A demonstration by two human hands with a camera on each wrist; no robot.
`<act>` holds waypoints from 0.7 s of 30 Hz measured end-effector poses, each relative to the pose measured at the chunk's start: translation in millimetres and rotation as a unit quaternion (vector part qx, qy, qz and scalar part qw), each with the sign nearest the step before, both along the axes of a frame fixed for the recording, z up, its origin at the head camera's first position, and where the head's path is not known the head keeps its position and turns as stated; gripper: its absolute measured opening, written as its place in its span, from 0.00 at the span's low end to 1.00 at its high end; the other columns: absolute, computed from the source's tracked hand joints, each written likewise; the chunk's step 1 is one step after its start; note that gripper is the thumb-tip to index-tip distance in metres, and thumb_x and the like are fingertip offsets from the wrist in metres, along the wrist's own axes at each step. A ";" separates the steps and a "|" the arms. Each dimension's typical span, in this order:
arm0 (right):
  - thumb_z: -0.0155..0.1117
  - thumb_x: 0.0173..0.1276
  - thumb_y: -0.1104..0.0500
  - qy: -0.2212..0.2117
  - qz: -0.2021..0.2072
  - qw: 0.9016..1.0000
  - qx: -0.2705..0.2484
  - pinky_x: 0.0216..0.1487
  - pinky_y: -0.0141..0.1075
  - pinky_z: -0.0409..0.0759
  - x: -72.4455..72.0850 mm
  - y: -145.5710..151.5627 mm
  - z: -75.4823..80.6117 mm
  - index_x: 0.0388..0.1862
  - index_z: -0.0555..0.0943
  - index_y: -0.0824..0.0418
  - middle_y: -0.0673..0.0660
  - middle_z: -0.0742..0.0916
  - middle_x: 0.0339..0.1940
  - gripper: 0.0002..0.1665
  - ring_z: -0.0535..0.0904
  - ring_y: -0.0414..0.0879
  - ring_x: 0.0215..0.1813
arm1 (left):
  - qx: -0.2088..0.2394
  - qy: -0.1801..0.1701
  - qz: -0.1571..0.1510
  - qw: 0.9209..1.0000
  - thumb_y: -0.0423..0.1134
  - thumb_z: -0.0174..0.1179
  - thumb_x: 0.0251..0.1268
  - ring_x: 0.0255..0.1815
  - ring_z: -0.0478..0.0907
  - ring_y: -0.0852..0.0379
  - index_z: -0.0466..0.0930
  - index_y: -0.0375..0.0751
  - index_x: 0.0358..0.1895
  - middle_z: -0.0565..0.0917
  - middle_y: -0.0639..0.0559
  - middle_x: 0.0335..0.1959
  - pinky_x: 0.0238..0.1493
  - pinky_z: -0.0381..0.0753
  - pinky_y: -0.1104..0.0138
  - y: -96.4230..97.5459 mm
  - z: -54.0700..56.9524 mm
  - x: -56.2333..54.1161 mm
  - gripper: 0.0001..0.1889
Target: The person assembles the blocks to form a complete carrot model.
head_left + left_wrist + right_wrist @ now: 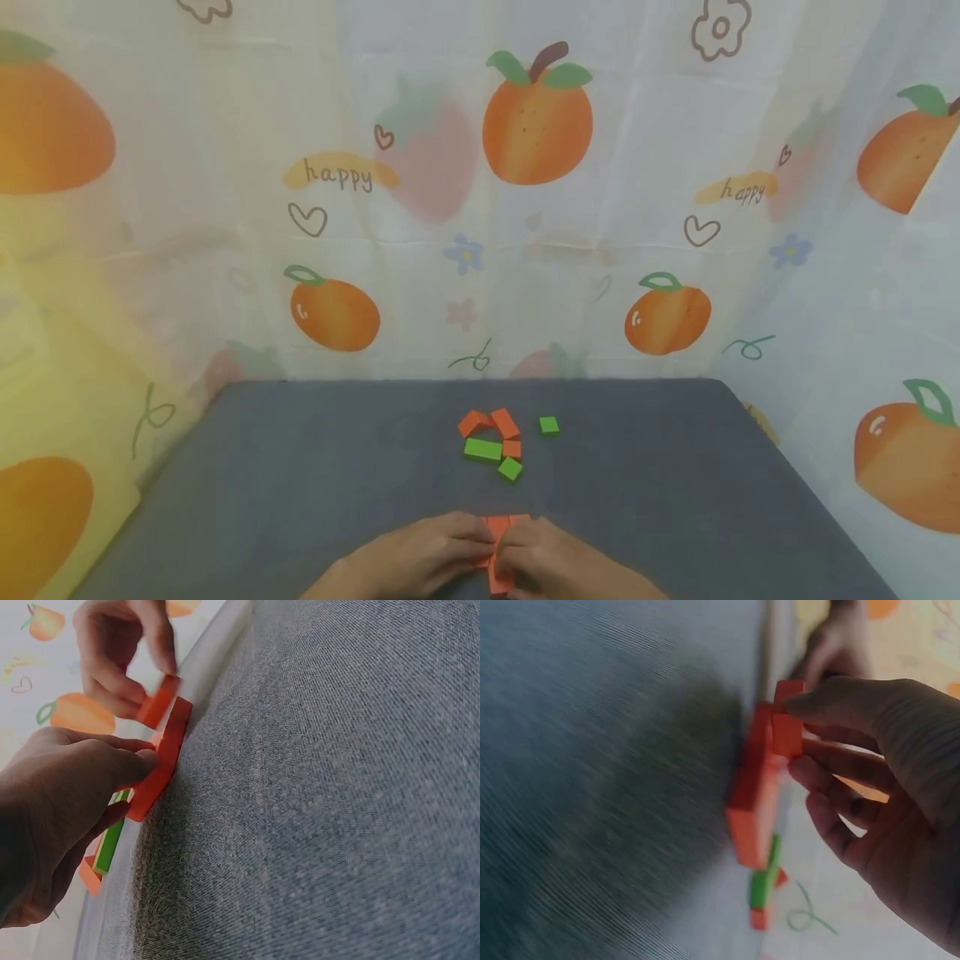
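At the near edge of the dark table, both hands meet over a cluster of orange blocks [497, 527]. My left hand [431, 550] holds the cluster from its left side, thumb and forefinger at one orange block [169, 742] in the left wrist view. Between the thumb and fingers of my right hand [558, 557] is a small orange block [787, 735], pinched just above the others. That block looks blurred in the left wrist view. The fingers partly hide the cluster in the head view.
Farther back on the table [315, 467] lies a loose group: a long green block [483, 450], a green cube [511, 469] and several orange blocks [506, 423]. Another green block [549, 426] sits apart to their right. A fruit-print curtain [525, 275] hangs behind.
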State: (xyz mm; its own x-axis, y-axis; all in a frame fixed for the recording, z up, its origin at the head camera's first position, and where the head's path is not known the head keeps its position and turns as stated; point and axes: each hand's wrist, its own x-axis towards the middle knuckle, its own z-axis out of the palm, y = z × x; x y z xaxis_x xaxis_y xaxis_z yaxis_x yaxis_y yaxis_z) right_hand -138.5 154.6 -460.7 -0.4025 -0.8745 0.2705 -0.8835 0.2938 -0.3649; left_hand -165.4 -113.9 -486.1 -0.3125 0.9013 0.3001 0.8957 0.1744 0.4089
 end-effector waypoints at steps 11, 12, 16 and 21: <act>0.62 0.80 0.49 0.011 -0.012 1.000 -0.025 0.43 0.26 0.72 -8.5 -10.8 -29.0 0.62 0.79 0.55 0.50 0.83 0.49 0.18 0.75 0.36 0.47 | -0.023 -0.010 0.004 1.000 0.40 0.50 0.85 0.62 0.80 0.65 0.79 0.50 0.65 0.83 0.57 0.61 0.63 0.81 0.75 -1.5 -0.8 -2.0 0.15; 0.62 0.79 0.46 0.003 -0.024 1.000 -0.013 0.43 0.27 0.70 -7.8 -10.0 -27.2 0.62 0.79 0.53 0.48 0.82 0.49 0.19 0.74 0.36 0.47 | -0.023 -0.014 0.007 1.000 0.40 0.50 0.85 0.61 0.80 0.65 0.79 0.51 0.64 0.83 0.57 0.60 0.62 0.81 0.75 -1.5 -0.5 -2.0 0.14; 0.65 0.76 0.45 -0.014 -0.048 0.999 0.013 0.43 0.25 0.66 -3.5 -10.4 -16.9 0.54 0.79 0.52 0.46 0.80 0.47 0.16 0.71 0.33 0.46 | -0.023 -0.025 0.012 0.999 0.41 0.49 0.86 0.57 0.79 0.68 0.79 0.52 0.63 0.83 0.59 0.56 0.59 0.81 0.77 -1.3 0.3 -1.3 0.13; 0.66 0.75 0.45 -0.020 -0.065 0.997 0.029 0.45 0.24 0.67 1.0 -11.3 -9.5 0.60 0.79 0.51 0.46 0.80 0.49 0.20 0.71 0.33 0.47 | -0.019 -0.012 0.007 1.000 0.41 0.50 0.85 0.55 0.79 0.68 0.79 0.52 0.62 0.83 0.59 0.55 0.58 0.80 0.78 -0.6 -0.2 -0.8 0.12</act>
State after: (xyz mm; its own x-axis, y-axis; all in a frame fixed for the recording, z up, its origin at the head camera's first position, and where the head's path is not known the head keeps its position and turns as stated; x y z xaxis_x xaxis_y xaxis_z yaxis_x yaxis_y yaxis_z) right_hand -137.5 143.3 -470.2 -0.5225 -0.8283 0.2022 -0.8217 0.4260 -0.3786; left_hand -166.3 -114.5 -486.4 -0.3328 0.9071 0.2575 0.8826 0.2035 0.4238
